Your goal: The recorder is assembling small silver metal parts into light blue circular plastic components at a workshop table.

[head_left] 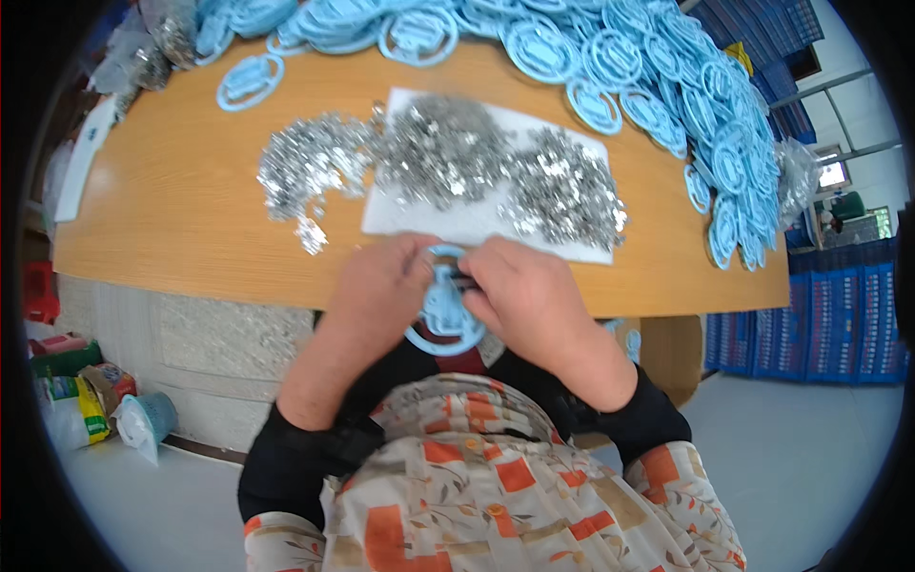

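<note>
A light-blue oval plastic piece (444,310) with a raised shape in its middle is held upright over my lap, at the table's front edge. My left hand (381,286) is closed on its upper left rim. At its upper right, my right hand (524,291) is closed, fingers curled against the piece. Something small and dark shows by the right fingertips; its kind is hidden. Just beyond my hands, heaps of small shiny metal parts (443,148) lie on a white board (410,221). Another metal heap (310,162) spreads over the wood to the left.
Many similar blue pieces (724,143) are piled along the back and right of the wooden table (162,191). One blue piece (250,82) lies apart at the back left. Clear bags (148,57) stand at the far left corner. Blue crates (810,324) are stacked at the right.
</note>
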{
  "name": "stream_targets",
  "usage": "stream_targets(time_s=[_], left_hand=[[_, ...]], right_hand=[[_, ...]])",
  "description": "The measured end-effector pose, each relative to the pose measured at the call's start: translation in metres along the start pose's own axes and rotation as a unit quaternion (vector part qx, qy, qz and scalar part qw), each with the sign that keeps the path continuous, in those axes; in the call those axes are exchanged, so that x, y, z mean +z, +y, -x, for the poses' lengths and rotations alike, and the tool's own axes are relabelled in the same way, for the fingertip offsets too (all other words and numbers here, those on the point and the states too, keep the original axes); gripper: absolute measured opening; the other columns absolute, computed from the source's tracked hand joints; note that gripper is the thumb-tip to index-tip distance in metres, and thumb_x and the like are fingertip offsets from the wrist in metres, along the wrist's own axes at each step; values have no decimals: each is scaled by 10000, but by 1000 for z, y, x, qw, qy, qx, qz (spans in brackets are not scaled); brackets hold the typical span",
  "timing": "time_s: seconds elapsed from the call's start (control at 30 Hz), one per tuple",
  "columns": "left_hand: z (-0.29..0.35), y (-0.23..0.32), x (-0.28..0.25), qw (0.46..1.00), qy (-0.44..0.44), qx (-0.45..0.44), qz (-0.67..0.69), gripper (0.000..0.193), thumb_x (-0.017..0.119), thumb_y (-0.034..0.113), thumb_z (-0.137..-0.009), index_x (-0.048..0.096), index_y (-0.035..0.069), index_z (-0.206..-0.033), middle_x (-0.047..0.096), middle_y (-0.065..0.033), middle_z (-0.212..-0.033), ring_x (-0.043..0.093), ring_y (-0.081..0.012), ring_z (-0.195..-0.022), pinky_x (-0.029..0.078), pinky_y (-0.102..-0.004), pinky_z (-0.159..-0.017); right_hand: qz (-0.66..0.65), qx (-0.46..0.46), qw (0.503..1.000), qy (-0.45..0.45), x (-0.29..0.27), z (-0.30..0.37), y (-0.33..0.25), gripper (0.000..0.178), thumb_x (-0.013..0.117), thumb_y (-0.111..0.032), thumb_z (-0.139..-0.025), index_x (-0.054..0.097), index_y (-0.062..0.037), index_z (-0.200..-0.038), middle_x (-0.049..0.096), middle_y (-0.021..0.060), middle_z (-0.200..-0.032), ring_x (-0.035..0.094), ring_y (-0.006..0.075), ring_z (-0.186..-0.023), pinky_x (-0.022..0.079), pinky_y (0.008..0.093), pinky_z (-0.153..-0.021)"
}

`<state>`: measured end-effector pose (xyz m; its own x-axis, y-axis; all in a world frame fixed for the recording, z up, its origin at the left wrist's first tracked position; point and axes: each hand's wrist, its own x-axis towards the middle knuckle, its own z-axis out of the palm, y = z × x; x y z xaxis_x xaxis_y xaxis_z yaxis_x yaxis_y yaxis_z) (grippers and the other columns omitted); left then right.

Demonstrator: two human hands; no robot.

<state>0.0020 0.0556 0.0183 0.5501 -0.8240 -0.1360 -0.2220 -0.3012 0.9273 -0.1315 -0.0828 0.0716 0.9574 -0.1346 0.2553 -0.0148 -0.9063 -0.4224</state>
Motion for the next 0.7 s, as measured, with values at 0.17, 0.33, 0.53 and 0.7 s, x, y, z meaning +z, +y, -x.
stream_targets(time_s=[0.17, 0.33, 0.53, 0.7], left_hand=[[-1, -2, -1, 999, 13, 8, -42, 253, 566, 203, -930, 663, 50, -1106, 679, -214, -921, 660, -390, -888, 526, -436, -772], [0, 1, 1, 1000, 24, 14, -12, 267, 555, 195, -930, 659, 28, -1111, 686, -213, -867, 680, -357, -810, 534, -414, -729], [8, 6, 3, 1000, 25, 6, -14, 283, 558, 221, -930, 669, 28, -1105, 696, -207, -874, 694, -339, -812, 538, -408, -725], [9, 3, 11, 1000, 9, -20, 16, 290, 557, 231, -934, 675, 28, -1103, 699, -204, -881, 694, -339, -821, 541, -405, -739]], right_hand=[[19, 4, 1000, 6, 11, 0, -5, 279, 736, -79, -700, 580, -73, -931, 563, 118, -801, 602, 344, -731, 483, 440, -612], [26, -16, 999, 37, 13, 13, -13, 313, 740, -97, -694, 582, -67, -962, 563, 112, -820, 602, 335, -724, 487, 431, -607], [69, -15, 996, -52, -4, 23, -33, 262, 711, -171, -753, 583, -52, -948, 563, 83, -788, 614, 318, -703, 503, 414, -581], [26, 74, 987, -137, -20, 34, -26, 249, 644, -177, -813, 553, -74, -1021, 625, 130, -779, 647, 344, -727, 512, 439, -589]])
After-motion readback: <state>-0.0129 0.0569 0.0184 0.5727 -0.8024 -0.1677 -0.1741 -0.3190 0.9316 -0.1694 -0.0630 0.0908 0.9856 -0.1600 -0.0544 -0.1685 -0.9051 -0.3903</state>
